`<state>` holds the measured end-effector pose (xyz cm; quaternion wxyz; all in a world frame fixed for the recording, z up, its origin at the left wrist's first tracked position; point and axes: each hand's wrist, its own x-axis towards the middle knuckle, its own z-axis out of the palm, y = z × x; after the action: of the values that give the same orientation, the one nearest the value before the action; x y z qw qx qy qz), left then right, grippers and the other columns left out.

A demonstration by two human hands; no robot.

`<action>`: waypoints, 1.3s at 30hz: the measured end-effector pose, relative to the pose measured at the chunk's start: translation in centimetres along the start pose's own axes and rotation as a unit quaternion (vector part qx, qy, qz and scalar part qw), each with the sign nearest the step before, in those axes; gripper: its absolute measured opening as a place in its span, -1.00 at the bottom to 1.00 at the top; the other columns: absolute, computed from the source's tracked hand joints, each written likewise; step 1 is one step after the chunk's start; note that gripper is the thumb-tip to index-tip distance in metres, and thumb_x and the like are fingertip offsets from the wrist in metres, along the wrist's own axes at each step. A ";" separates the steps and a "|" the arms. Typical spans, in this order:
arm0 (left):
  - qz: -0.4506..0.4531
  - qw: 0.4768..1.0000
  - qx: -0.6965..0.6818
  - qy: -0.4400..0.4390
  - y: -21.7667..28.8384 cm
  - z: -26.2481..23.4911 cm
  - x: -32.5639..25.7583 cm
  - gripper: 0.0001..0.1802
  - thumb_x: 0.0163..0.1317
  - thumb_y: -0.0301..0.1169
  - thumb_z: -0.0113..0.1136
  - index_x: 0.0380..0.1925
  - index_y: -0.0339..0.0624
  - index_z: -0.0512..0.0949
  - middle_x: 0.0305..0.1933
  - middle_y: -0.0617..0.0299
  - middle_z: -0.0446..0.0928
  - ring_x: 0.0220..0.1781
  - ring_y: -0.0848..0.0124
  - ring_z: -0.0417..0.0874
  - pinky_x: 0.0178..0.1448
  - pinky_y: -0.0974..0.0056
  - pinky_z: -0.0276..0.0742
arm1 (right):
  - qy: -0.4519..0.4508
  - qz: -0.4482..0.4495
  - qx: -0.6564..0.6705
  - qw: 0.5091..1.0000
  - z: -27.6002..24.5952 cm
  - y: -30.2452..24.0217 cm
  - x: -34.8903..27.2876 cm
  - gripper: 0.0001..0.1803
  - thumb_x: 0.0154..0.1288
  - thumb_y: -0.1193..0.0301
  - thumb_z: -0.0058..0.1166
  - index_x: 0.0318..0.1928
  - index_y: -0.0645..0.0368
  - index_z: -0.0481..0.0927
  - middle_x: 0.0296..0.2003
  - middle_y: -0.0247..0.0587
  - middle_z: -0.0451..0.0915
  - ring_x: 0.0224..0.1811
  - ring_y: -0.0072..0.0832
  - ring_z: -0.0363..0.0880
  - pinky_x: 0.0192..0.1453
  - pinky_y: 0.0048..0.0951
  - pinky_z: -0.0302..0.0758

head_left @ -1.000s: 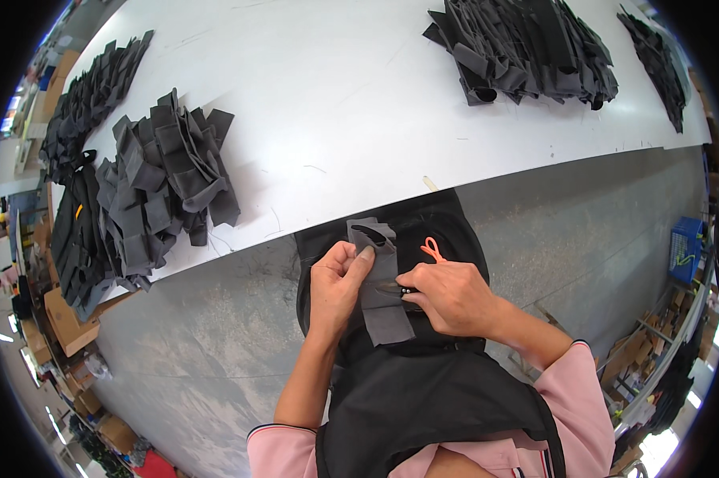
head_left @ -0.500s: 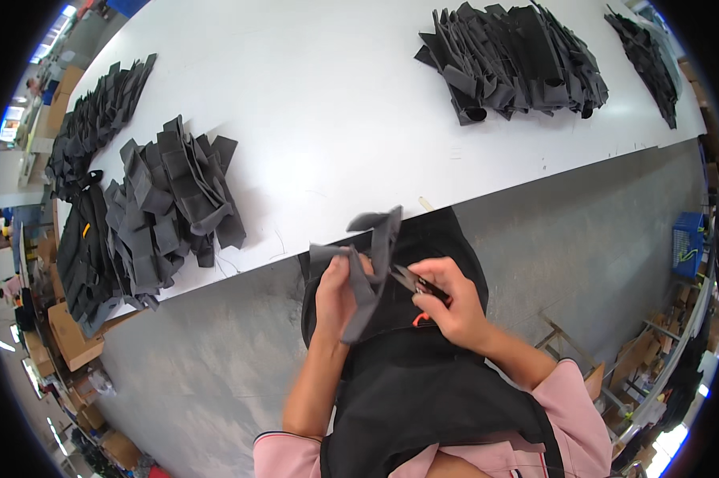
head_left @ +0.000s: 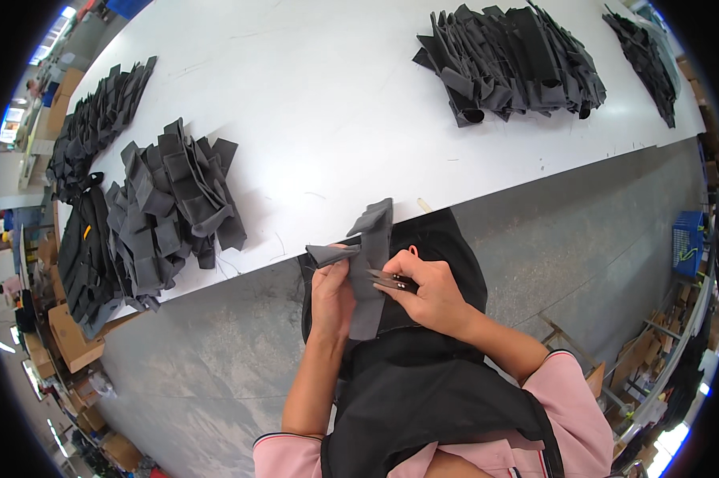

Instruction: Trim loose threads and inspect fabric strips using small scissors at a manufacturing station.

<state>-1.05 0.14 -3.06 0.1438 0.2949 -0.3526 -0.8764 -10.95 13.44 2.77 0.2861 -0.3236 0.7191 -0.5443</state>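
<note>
My left hand (head_left: pixel 331 296) grips a dark grey fabric piece (head_left: pixel 369 307) made of folded strips, just off the table's front edge and above my black apron. One strip points up toward the table, one sticks out to the left and one hangs down. In my right hand (head_left: pixel 435 295) is a pair of thread snips (head_left: pixel 393 280), dark-handled with metal blades. Their blade tips point left and lie over the middle of the fabric piece; whether they touch it I cannot tell. A small orange loop shows by my right index finger.
On the white table (head_left: pixel 311 119) lie a pile of grey fabric pieces (head_left: pixel 172 199) at left, black fabric (head_left: pixel 84 247) beside it, and a larger pile (head_left: pixel 519 64) at far right. A blue basket (head_left: pixel 687 243) stands right; a cardboard box (head_left: pixel 72 334) sits left, below the table.
The fabric piece has turned so its broad face shows. My right hand has moved left, bringing the snips' blades over the fabric. The orange loop has shifted from below the hand to above it.
</note>
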 end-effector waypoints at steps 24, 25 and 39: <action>0.309 0.606 0.699 0.220 29.3 -24.2 3.9 -0.85 0.26 -0.44 -0.02 -0.28 -0.32 0.44 -0.15 0.07 0.52 -0.15 0.32 0.47 0.04 0.33 0.34 | 0.279 -0.017 -0.403 0.871 -17.0 3.7 19.8 -0.76 0.12 0.25 0.21 -0.32 0.15 0.55 -0.29 -0.18 0.49 -0.35 -0.17 0.59 -0.27 -0.22 0.51; 0.345 0.563 0.721 0.209 29.2 -26.2 4.2 -0.87 0.21 -0.52 -0.01 -0.26 -0.33 0.45 -0.11 0.04 0.54 -0.12 0.28 0.50 0.06 0.32 0.34 | 0.251 -0.004 -0.465 0.849 -16.8 3.9 20.4 -0.75 0.11 0.24 0.22 -0.32 0.13 0.55 -0.27 -0.18 0.49 -0.34 -0.17 0.61 -0.26 -0.22 0.53; 0.454 0.684 0.543 0.179 18.3 1.8 6.0 -0.68 0.31 -0.47 0.01 0.00 -0.43 0.44 0.06 -0.13 0.47 0.03 0.09 0.55 0.10 0.14 0.48 | 0.243 -0.021 -0.448 0.860 -17.6 6.4 21.0 -0.79 -0.05 0.58 0.09 -0.31 0.26 0.48 -0.30 -0.02 0.50 -0.34 -0.13 0.62 -0.33 -0.18 0.54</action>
<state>-6.07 -14.65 8.42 0.3992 0.2767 -0.8247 -0.2897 -38.58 8.95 -0.41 -0.0852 -0.2897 0.9251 -0.2302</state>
